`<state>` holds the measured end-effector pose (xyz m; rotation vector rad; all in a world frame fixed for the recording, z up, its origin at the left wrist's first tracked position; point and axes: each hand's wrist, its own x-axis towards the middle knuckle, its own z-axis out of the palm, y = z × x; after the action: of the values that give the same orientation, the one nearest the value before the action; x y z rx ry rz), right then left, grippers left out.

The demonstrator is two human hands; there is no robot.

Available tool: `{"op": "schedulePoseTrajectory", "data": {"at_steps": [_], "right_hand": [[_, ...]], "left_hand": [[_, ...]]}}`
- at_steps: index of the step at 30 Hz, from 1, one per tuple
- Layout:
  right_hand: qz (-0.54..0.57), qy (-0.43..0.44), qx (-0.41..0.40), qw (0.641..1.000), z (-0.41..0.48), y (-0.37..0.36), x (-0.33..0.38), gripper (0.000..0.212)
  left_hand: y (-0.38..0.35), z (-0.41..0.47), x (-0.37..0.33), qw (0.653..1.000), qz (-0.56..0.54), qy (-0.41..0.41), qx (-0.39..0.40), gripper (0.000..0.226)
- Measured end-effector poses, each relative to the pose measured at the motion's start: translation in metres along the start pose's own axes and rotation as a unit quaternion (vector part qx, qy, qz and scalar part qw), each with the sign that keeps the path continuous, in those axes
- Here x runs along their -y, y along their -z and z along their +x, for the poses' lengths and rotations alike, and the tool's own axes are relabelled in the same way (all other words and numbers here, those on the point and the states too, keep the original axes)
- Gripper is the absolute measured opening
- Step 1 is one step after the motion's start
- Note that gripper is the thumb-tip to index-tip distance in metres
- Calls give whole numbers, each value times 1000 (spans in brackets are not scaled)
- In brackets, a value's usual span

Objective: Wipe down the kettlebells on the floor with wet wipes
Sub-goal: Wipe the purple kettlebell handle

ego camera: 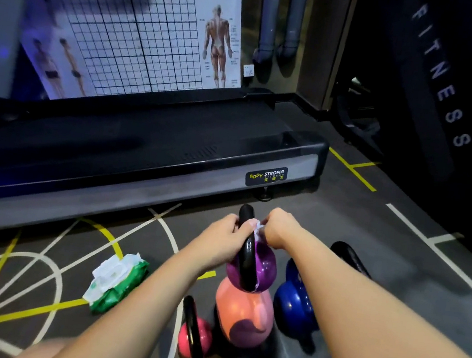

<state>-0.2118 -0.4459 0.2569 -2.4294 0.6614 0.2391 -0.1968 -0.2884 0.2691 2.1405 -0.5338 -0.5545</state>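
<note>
Grey floor (372,227), yellow and white lines, treadmill (142,148) behind, anatomy poster (135,21) on wall. Left hand (222,237) grips purple kettlebell (263,268) by black handle (248,258), right hand (280,229) pinches wet wipe (257,229) onto it. Orange kettlebell (241,308) just beside, wipes pack (116,283) on floor to the left

A gym: a treadmill (142,148) lies beyond the fingers (248,225), kettlebells (244,315) cluster below them (muscle chart (217,41) on the wall).

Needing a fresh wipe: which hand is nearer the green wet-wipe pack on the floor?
Left. The left hand sits beyond and right of the green wet-wipe pack; the right hand lies farther right, across the black kettlebell handle.
</note>
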Motion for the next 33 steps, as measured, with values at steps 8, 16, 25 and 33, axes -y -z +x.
{"op": "schedulePoseTrajectory", "data": {"at_steps": [8, 16, 25, 33], "right_hand": [[38, 12, -14, 999, -12, 10, 3, 20], [92, -13, -32, 995, -16, -12, 2, 24], [127, 54, -78, 987, -35, 11, 15, 27], [155, 33, -72, 985, -28, 10, 22, 29]], "left_hand": [[1, 0, 6, 1000, 27, -1, -2, 51], [1, 1, 15, 1000, -4, -15, -5, 38], [-7, 5, 18, 1000, -7, -19, -22, 42], [-9, 5, 12, 1000, -11, -17, -19, 42]]}}
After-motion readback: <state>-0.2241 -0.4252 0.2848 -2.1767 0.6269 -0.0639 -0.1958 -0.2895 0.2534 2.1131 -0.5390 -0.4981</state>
